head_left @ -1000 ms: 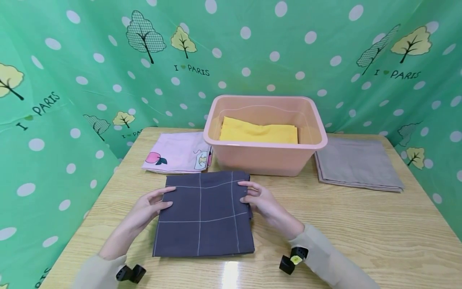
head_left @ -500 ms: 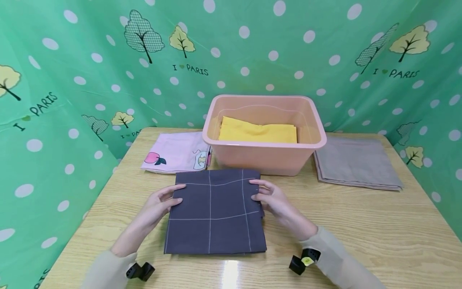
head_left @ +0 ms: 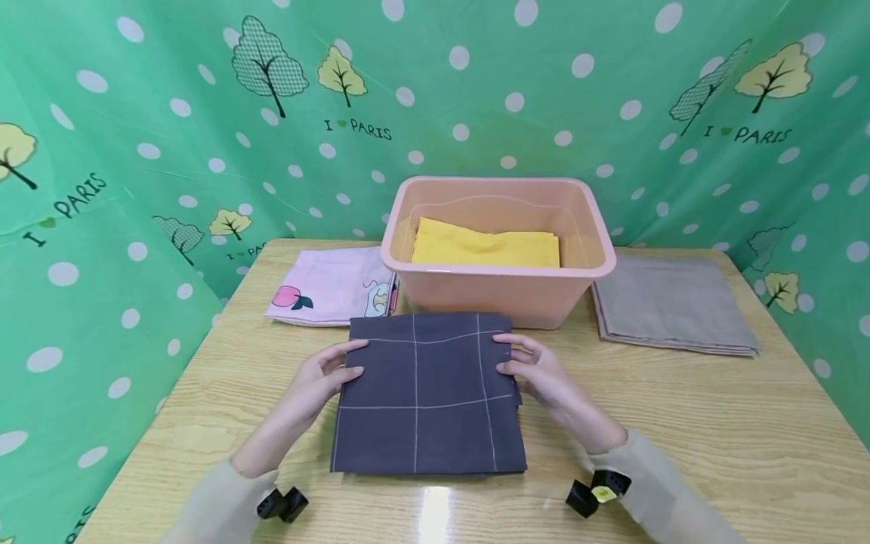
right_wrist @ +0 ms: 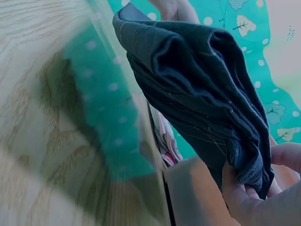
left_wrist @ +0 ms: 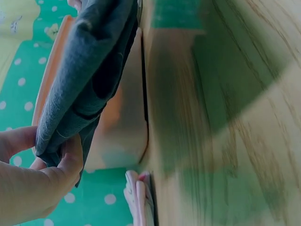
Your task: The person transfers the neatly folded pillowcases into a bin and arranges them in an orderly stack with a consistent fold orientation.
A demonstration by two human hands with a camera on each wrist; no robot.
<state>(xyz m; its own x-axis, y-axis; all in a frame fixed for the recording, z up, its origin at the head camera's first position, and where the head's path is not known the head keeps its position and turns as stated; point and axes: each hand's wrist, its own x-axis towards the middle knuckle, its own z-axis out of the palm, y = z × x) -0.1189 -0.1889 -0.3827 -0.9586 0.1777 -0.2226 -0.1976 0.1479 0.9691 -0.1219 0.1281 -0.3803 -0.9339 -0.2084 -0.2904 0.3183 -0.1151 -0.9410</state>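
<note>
A folded dark cloth with thin white grid lines hangs between both hands in front of the pink bin. My left hand pinches its left edge, thumb on the near face. On the opposite edge, my right hand pinches it the same way. Both wrist views show the dark cloth raised over the tabletop, its folded layers bunched between thumb and fingers. A folded yellow cloth lies inside the pink bin.
Left of the bin lies a folded pale pink cloth with a peach print. A folded grey cloth lies to the right of it. Behind the wooden table hangs a green dotted curtain.
Both hands have carried the dark cloth to the right and slightly farther from the body, nearer the bin's front. The bin and the other cloths stay put.
</note>
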